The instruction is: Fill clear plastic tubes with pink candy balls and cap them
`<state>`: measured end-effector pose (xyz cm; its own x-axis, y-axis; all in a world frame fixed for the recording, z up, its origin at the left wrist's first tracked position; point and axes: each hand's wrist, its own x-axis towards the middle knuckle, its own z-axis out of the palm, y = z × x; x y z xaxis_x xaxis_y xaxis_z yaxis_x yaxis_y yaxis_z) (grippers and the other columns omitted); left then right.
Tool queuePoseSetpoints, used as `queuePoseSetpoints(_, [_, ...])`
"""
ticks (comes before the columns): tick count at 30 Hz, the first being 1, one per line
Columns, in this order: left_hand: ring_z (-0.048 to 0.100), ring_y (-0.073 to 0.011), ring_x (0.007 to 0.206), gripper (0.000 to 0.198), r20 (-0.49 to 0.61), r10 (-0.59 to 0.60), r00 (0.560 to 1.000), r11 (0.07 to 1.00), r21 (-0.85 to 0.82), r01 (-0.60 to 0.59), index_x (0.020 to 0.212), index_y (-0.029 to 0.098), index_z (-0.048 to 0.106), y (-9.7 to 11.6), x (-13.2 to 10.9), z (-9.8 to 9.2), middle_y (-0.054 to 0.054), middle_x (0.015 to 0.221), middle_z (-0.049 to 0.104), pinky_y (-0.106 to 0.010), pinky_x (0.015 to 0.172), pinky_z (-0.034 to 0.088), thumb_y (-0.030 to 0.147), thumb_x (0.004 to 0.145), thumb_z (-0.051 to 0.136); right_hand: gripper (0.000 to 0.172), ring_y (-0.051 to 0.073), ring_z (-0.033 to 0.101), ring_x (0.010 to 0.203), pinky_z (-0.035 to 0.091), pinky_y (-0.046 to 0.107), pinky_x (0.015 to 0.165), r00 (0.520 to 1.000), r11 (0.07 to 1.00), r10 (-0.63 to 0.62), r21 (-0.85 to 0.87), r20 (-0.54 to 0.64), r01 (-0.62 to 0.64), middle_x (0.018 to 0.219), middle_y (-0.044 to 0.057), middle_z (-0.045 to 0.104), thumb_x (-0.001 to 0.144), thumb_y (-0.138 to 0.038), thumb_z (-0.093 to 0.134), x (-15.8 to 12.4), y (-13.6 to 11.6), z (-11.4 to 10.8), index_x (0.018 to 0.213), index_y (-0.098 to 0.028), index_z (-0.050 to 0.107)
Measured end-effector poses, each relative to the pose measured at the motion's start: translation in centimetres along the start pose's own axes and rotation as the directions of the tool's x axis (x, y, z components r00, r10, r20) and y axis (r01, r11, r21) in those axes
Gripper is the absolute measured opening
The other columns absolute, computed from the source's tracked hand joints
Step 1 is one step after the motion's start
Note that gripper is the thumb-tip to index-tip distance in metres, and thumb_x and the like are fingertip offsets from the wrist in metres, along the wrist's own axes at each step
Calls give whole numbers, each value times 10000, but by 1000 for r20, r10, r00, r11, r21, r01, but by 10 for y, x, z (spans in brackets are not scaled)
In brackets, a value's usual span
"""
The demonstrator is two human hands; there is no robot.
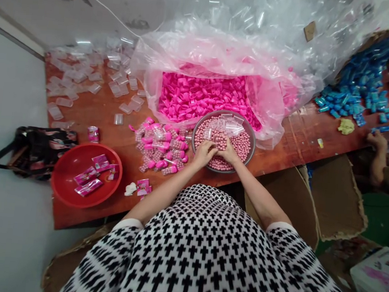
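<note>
A round grey bowl [253,147] full of small pink beads [240,145] stands before me at the table's front. Several clear plastic cases [233,126] lie on the beads at the bowl's far side. My left hand [205,154] is over the near left part of the bowl, its fingers bent together. Close beside it, my right hand [228,152] reaches in with curled fingers, thumb side up. The fingertips of both hands nearly meet just above the beads. Whatever they pinch is too small or hidden to make out.
Left of the bowl lies a pile of bead-filled cases with pink caps [162,145]. Behind is a plastic bag of pink caps [202,96]. A red basin [61,189] holds pink packets. Empty clear cases [71,76] spread far left. Another person's hand [378,141] is near blue pieces [362,97].
</note>
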<state>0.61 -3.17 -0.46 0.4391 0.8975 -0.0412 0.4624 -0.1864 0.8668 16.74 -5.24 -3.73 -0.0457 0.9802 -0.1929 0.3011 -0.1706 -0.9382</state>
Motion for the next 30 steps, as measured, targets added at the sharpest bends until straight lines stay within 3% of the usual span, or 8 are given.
queuePoseSetpoints(4, [573,-207,871,81,39,-15,999,998,58,13,854,160,613,0,7,9,-62,877,631,-344,837,449,186,778,598,1007,272,393,1303,268,430,1113,998,996,-50,-79,-34,47,1422,161,402,642,-450,726,0,-7,0,1444,-145,198])
queuePoseSetpoints(9, [584,-217,899,76,14,-11,1000,997,79,10,863,166,597,-1,9,5,-77,913,647,-354,850,443,211,817,557,1210,307,219,1408,220,457,1130,993,972,-3,-232,118,30,1524,237,162,600,-379,783,-2,-13,-14,1480,-107,-1])
queuePoseSetpoints(11, [591,-209,917,120,-33,-19,999,999,40,20,925,181,586,-1,5,0,-70,954,654,-352,864,443,250,840,535,1213,309,149,1431,187,468,1141,985,952,-6,-302,172,58,1534,249,110,598,-368,794,-5,-16,-27,1485,-106,9])
queuePoseSetpoints(13, [603,-191,897,162,-85,-60,995,998,-22,58,976,196,570,0,-1,-3,-50,957,655,-334,847,453,292,862,506,1084,300,185,1425,192,474,1141,974,923,-43,-364,223,124,1525,232,186,633,-351,779,-7,-20,-43,1480,-134,139])
queuePoseSetpoints(16, [614,-172,873,231,-143,-133,981,979,-172,108,1023,202,557,4,-6,-1,-33,934,648,-312,817,474,356,870,478,704,268,421,1309,314,457,1088,954,889,-133,-394,267,234,1411,168,443,741,-303,693,-1,-28,-69,1376,-187,412])
queuePoseSetpoints(20, [606,-184,934,406,-209,-175,962,917,-391,81,1163,180,552,13,-3,9,-61,1041,639,-339,821,502,434,854,485,317,211,629,982,476,375,899,971,876,-190,-421,148,235,1086,93,675,827,-282,582,34,-41,-105,1124,-187,639])
queuePoseSetpoints(25, [595,-204,1000,385,-228,-71,971,947,-321,-6,1131,192,624,30,1,10,-78,1065,655,-377,935,454,419,827,559,214,196,638,852,479,326,814,987,801,-147,-579,59,154,916,71,716,807,-216,563,91,-57,-141,951,-153,708])
queuePoseSetpoints(30, [601,-203,1026,323,-285,-114,952,939,-345,9,1076,190,647,41,0,10,-84,1098,662,-370,942,454,392,843,550,232,186,640,863,464,301,826,987,768,-154,-625,39,144,949,61,722,824,-204,529,129,-70,-149,958,-166,714])
